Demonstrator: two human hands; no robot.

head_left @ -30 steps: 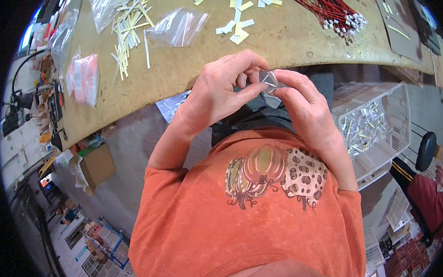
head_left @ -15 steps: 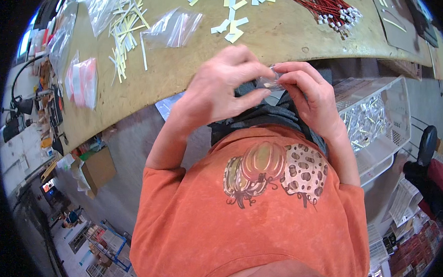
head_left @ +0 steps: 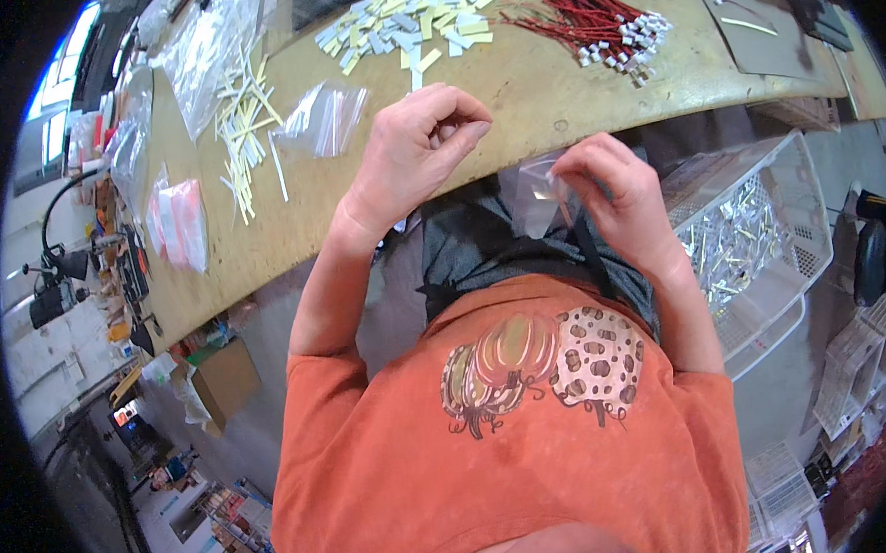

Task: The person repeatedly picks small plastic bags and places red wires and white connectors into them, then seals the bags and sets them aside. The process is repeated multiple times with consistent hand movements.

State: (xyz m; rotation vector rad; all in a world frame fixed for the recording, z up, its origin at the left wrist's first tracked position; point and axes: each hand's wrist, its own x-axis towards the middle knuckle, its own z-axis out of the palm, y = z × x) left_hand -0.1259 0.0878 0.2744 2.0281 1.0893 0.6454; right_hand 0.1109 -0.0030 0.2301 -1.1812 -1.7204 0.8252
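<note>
Our right hand [head_left: 614, 192] pinched a small clear bag [head_left: 537, 196] below the bench edge, contents not visible | white basket [head_left: 761, 230] of silvery parts beside it | left hand [head_left: 416, 148], fingers curled together, over the wooden bench [head_left: 513, 83] | farther: empty clear bag [head_left: 324, 117], pale strips [head_left: 409, 18], red wires [head_left: 590, 13] | earlier both hands met; now apart.

Tan workbench [head_left: 593, 88], grey floor [head_left: 265, 326]
</note>
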